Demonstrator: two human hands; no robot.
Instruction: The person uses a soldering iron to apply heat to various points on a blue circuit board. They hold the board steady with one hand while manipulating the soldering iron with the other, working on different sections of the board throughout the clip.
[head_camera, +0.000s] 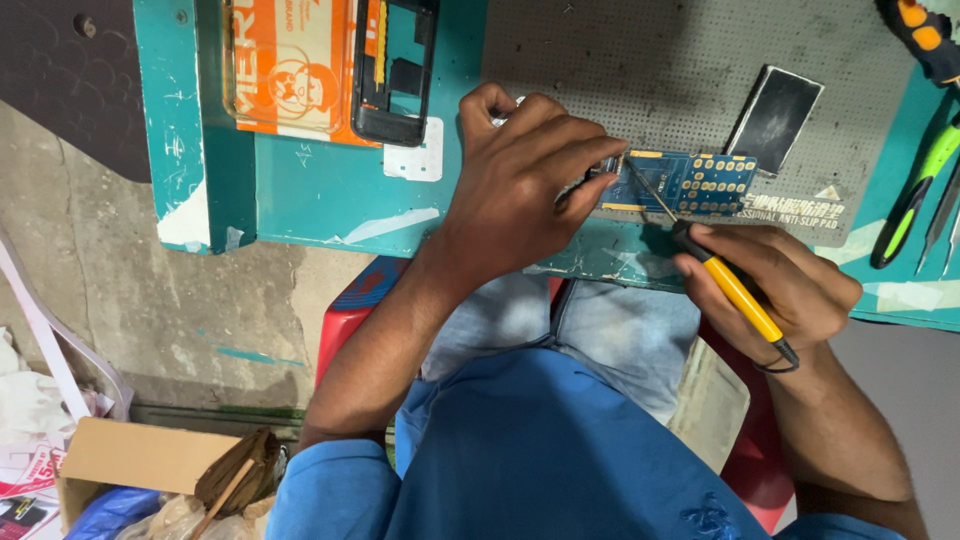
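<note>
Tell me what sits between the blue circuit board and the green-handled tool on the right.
In the head view, a small black rectangular panel lies on the grey perforated mat between the blue circuit board and green-handled tool.

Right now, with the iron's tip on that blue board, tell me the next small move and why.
Probably keep the left hand pressing the blue circuit board flat and ease the soldering iron in the right hand slightly along the board's left edge. The tip already sits near that edge, and the board lies loose on the grey mat, so steadying it matters.
</note>
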